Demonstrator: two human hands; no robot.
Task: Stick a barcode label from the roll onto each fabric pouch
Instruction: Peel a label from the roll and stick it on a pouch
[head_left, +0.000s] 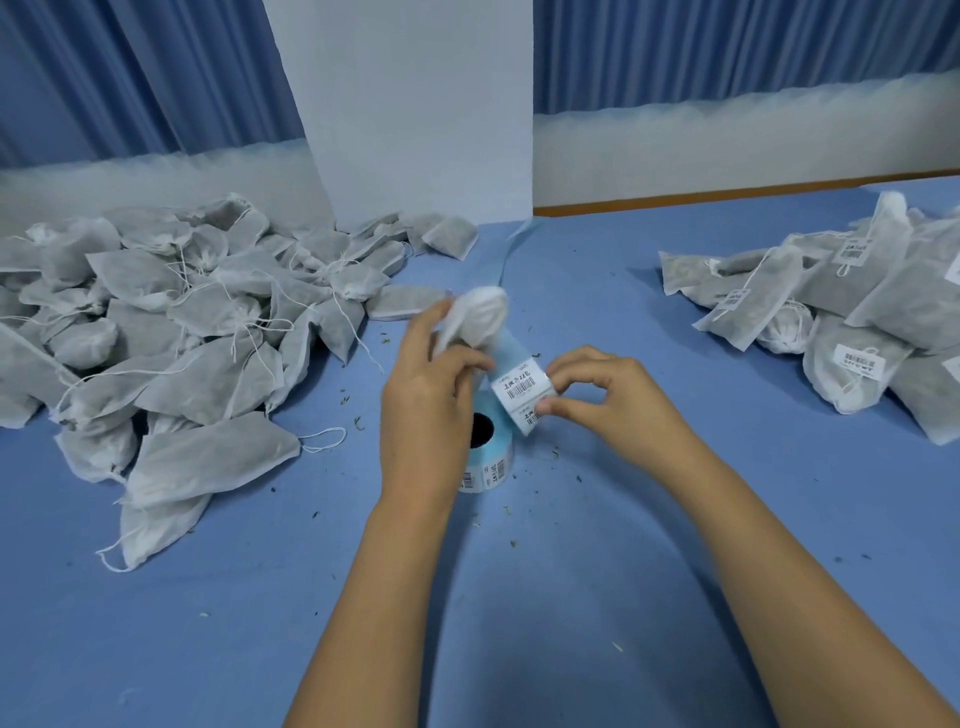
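Observation:
My left hand (428, 395) grips a white fabric pouch (475, 317), which sticks up above the fingers. Just right of it, my right hand (597, 395) pinches the strip of barcode labels (519, 389) between thumb and fingers. The strip rises from the label roll (485, 462), which lies flat on the blue table (597, 571) under my left hand. A blue backing tail (511, 260) runs from the roll towards the back.
A big heap of unlabelled pouches (182, 332) with drawstrings covers the left side. Pouches bearing barcode labels (857, 322) are piled at the right. A white pillar (415, 104) stands behind the middle. Small dry crumbs lie scattered on the cloth.

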